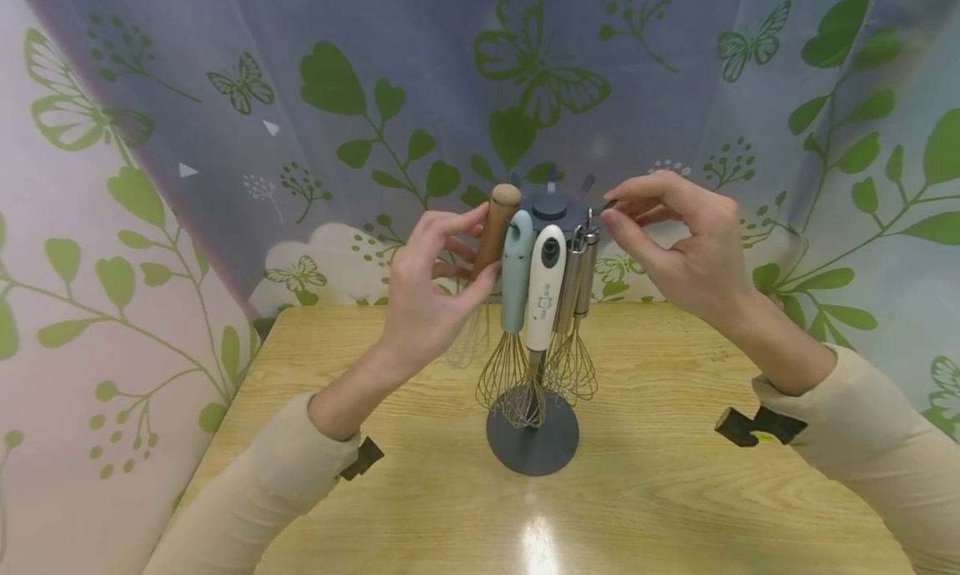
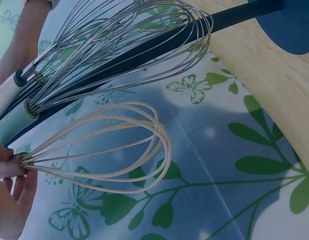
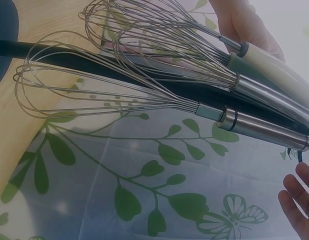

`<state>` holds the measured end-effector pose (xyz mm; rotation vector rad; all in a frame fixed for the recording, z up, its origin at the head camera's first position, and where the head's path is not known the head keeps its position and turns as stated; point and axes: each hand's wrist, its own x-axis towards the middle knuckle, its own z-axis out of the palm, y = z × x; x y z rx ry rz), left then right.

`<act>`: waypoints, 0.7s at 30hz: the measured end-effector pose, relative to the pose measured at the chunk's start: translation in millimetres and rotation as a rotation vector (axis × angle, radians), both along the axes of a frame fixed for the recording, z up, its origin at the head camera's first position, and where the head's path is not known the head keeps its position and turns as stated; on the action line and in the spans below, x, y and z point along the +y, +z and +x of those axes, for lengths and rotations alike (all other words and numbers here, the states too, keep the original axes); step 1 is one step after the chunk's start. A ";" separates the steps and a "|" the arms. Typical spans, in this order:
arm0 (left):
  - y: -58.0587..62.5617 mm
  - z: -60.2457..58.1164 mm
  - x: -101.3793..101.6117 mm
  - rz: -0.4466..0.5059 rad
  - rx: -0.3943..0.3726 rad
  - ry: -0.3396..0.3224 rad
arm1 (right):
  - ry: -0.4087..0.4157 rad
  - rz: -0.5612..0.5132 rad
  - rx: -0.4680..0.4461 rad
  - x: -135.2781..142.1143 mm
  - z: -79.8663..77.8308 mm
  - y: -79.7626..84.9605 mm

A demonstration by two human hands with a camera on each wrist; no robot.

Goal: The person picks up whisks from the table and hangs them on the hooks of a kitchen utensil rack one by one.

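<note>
My left hand [image 1: 435, 283] holds a whisk by its wooden handle [image 1: 495, 229], thumb on one side and fingers on the other. That whisk's pale wire loops [image 2: 119, 147] hang free in the left wrist view. Right beside it, a light blue-handled whisk [image 1: 515, 283] and a white-handled whisk [image 1: 543, 296] hang on a dark rotating-style utensil rack [image 1: 550, 208]. Two steel-handled whisks [image 3: 269, 127] hang on the rack's right side. At the rack's right edge my right hand [image 1: 693, 246] pinches a dark hook between thumb and forefinger, the other fingers loosely bent.
The rack's round dark base [image 1: 532, 454] stands on a light wood table [image 1: 360, 508]. Behind the table hangs a curtain [image 1: 420, 50] printed with green leaves and butterflies. Dark wrist devices [image 1: 363, 458] sit at both sleeve cuffs.
</note>
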<state>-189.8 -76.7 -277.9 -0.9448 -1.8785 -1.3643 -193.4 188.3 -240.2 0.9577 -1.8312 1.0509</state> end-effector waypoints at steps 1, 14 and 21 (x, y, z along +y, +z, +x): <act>0.0 0.0 0.1 -0.002 0.000 -0.001 | 0.000 -0.001 -0.002 0.0 0.0 -0.1; -3.1 -1.1 1.7 -0.008 0.003 -0.004 | 0.000 -0.002 -0.005 2.3 0.1 -0.5; -3.0 -0.8 1.7 0.001 0.016 -0.001 | 0.004 -0.011 0.012 1.6 0.0 0.9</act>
